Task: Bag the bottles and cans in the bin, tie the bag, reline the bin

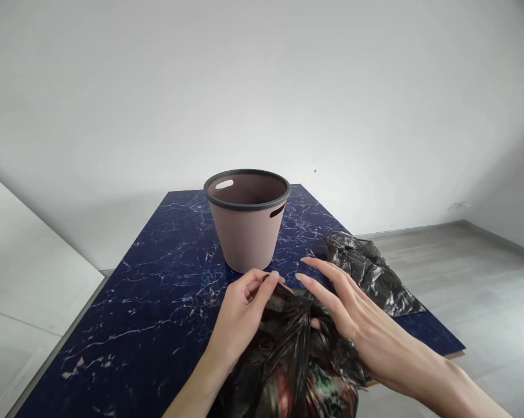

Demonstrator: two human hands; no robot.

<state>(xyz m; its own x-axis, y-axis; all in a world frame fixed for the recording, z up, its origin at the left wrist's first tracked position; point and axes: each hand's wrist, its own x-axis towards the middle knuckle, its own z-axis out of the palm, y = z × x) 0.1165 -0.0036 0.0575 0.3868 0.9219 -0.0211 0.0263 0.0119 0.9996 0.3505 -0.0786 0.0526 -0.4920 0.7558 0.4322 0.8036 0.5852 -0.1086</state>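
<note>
A filled black garbage bag (288, 360) is in front of me at the bottom of the head view, its thin plastic gathered into a twisted neck. Coloured contents, red and green, show through. My left hand (248, 313) pinches a dark end of the bag's top between thumb and fingers. On the other side of the neck, my right hand (353, 313) has its upper fingers stretched out and apart. One fingertip shows low against the plastic; the bag hides the rest of that hand's grip. Beyond both hands stands an upright pinkish-brown trash bin (246, 238) with a dark rim and handle slots.
A second black plastic bag (370, 273) lies crumpled along the right edge of the blue marble-patterned table (157, 290). Behind the table rises a white wall (262, 87). White panels (26, 278) stand at left, and grey floor (483, 290) shows at right.
</note>
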